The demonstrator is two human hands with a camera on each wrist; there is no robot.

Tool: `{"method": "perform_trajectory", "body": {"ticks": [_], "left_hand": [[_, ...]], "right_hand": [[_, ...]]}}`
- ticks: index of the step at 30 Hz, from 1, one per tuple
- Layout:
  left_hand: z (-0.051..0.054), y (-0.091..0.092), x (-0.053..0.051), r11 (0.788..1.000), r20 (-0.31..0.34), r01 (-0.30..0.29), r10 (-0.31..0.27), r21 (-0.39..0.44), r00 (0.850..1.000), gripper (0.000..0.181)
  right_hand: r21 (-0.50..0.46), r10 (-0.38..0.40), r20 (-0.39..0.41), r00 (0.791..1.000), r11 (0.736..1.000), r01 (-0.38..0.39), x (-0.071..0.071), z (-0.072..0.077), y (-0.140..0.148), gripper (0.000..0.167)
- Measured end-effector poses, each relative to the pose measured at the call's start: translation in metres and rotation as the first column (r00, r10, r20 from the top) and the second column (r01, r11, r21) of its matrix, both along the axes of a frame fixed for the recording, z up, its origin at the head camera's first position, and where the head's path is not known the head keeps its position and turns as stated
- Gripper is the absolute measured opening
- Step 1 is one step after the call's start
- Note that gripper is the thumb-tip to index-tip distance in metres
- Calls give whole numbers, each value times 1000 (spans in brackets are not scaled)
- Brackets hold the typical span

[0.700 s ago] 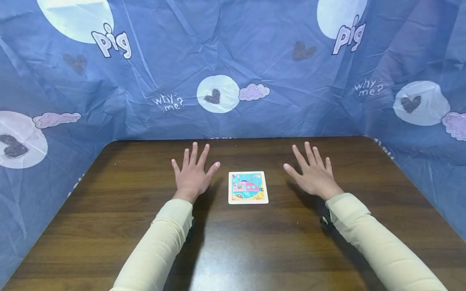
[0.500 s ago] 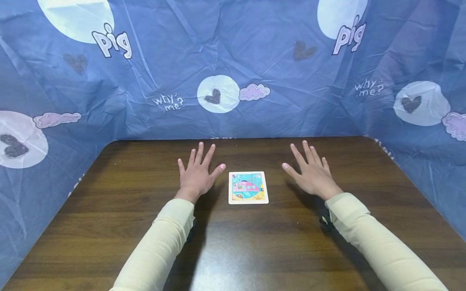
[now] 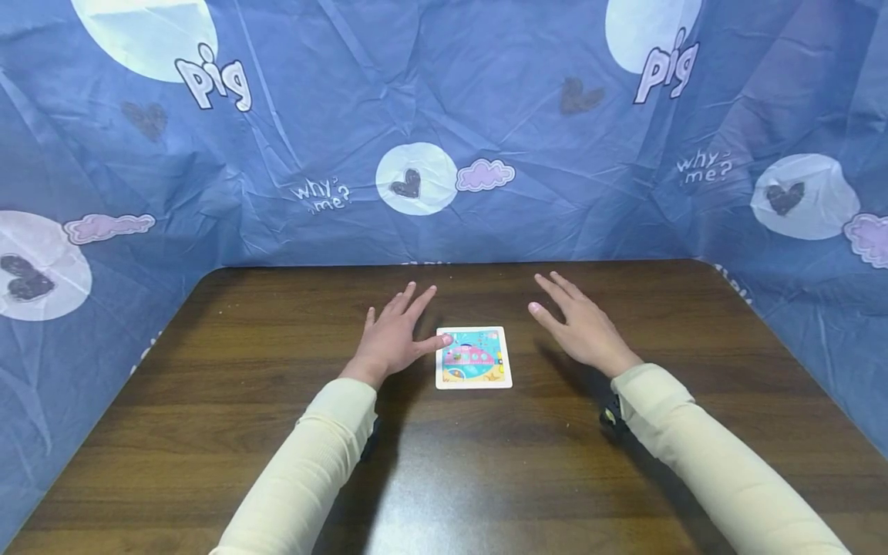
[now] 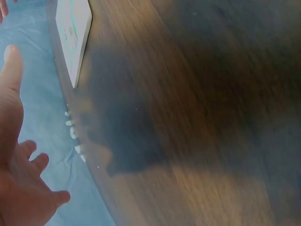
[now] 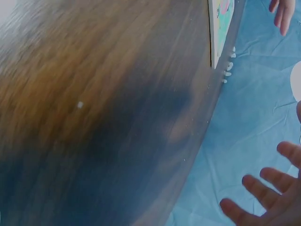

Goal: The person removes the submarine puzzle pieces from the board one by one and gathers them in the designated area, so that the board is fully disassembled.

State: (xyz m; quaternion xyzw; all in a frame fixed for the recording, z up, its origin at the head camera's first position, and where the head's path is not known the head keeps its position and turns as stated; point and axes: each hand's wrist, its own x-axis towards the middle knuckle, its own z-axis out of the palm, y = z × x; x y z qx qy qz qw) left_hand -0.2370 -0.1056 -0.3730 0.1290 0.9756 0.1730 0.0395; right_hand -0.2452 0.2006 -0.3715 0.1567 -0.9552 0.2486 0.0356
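Hands (image 3: 390,339) (image 3: 588,333) — two; picture board (image 3: 477,359) — one.

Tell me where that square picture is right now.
In the head view, the square picture lies flat on the brown table, between the left hand and the right hand, nearer the left one.

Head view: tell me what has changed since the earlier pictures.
The left hand moved right, now overlapping the picture board in the image; the right hand moved slightly left. Neither took hold of or released anything. The picture board and table stayed put.
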Motion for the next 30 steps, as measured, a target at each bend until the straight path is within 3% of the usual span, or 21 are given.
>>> {"method": "perform_trajectory", "body": {"ticks": [7, 14, 21, 30], "left_hand": [[-3, 1, -1, 997, 41, 63, -65, 45, 997, 90], [-10, 1, -2, 994, 96, 74, -81, 77, 992, 89], [-13, -1, -1, 995, 179, 62, -76, 81, 981, 91], [-14, -1, 0, 996, 226, 49, -64, 69, 972, 91]], "right_hand": [[-118, 58, 13, 998, 991, -56, -7, -3, -6, 62], [-212, 112, 129, 985, 974, -83, -12, -6, -14, 63], [-204, 139, 246, 959, 975, -89, -19, -7, -20, 63], [-130, 171, 255, 952, 981, -142, -26, -13, -29, 62]]}}
